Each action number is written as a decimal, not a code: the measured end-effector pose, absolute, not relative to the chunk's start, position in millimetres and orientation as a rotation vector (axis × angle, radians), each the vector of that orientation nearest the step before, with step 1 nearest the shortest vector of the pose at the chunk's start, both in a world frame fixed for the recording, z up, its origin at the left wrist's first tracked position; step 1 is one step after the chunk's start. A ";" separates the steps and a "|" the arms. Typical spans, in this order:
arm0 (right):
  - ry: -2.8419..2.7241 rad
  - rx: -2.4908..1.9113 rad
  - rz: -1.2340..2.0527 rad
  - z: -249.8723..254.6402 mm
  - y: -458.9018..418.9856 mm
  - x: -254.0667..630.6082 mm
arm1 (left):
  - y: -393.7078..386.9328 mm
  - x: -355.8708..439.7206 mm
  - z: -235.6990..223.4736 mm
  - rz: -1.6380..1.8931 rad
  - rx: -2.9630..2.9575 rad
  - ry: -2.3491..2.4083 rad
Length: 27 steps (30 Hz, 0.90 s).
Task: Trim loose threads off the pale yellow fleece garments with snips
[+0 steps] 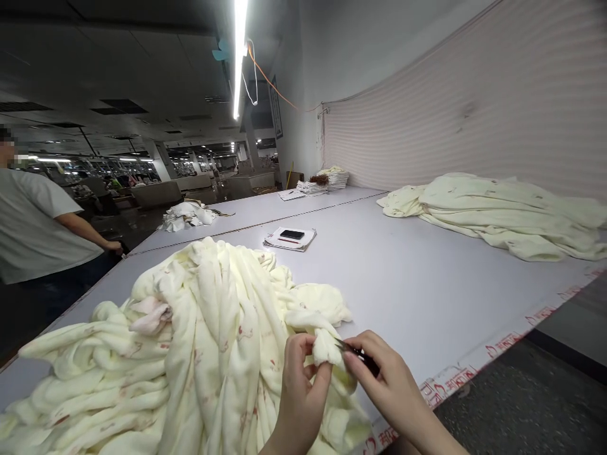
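A big heap of pale yellow fleece fabric (208, 341) with small reddish prints lies over the near left of the table. At its right edge my left hand (301, 382) pinches a gathered end of the fleece between thumb and fingers. My right hand (379, 373) is closed around small dark thread snips (363, 357). Their pointed tip is at the pinched fabric, and most of the handle is hidden by the fingers. A pinkish bunched piece of cloth (150, 316) sits on the left part of the heap.
The pale table (403, 297) has red-printed tape along its near edge. A second yellow fleece pile (497, 212) lies far right. A phone (293, 234) rests on papers (303, 242) mid-table. White scraps (187, 216) lie back left. A person (42, 215) stands beyond the left edge.
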State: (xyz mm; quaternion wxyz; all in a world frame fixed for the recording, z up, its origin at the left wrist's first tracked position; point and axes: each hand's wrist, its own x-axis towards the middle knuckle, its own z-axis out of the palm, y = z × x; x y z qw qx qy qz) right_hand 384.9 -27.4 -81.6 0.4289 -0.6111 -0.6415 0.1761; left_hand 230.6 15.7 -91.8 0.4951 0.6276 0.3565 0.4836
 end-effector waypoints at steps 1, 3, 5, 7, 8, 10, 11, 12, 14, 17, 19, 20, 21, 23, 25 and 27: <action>-1.585 -1.536 0.433 -86.5 -28.9 383.5 | 15.4 230.3 -92.0 1.185 1.501 0.871; -1.554 -1.572 0.393 -96.8 -29.3 382.0 | 16.0 228.7 -91.5 1.191 1.532 0.880; -1.495 -1.626 0.337 -105.1 -25.5 382.7 | 17.4 226.7 -89.7 1.112 1.593 0.877; -1.408 -1.663 0.289 -108.8 -18.6 384.6 | 18.6 225.8 -87.6 0.955 1.520 0.852; -1.367 -1.674 0.273 -108.7 -15.0 385.4 | 18.9 226.0 -87.0 0.888 1.418 0.817; -1.326 -1.682 0.273 -105.6 -9.4 385.7 | 19.1 227.1 -87.1 0.831 1.174 0.697; -1.336 -1.682 0.294 -103.0 -8.0 385.3 | 19.2 227.6 -87.9 0.841 1.066 0.627; -1.363 -1.682 0.328 -100.0 -7.9 384.7 | 19.5 227.9 -89.0 0.861 0.980 0.565; -1.447 -1.662 0.433 -93.6 -11.6 384.0 | 20.5 227.2 -91.7 0.892 0.866 0.497; -1.555 -1.561 0.596 -84.5 -23.1 384.9 | 22.8 223.6 -94.7 0.889 0.751 0.473; -1.606 -1.495 0.633 -80.2 -30.3 385.8 | 24.1 221.2 -95.6 0.876 0.697 0.451; -1.627 -1.482 0.620 -79.0 -32.6 385.9 | 24.5 220.4 -95.7 0.869 0.680 0.439; -1.648 -1.481 0.586 -78.5 -33.6 385.6 | 24.6 220.0 -95.5 0.864 0.675 0.428; -1.676 -1.502 0.489 -79.1 -32.5 384.1 | 24.2 220.3 -94.7 0.858 0.689 0.414; -1.672 -1.524 0.430 -80.3 -29.1 381.7 | 23.5 221.3 -92.9 0.848 0.736 0.414; -1.652 -1.525 0.437 -80.5 -26.9 380.0 | 23.3 221.6 -90.0 0.827 0.813 0.433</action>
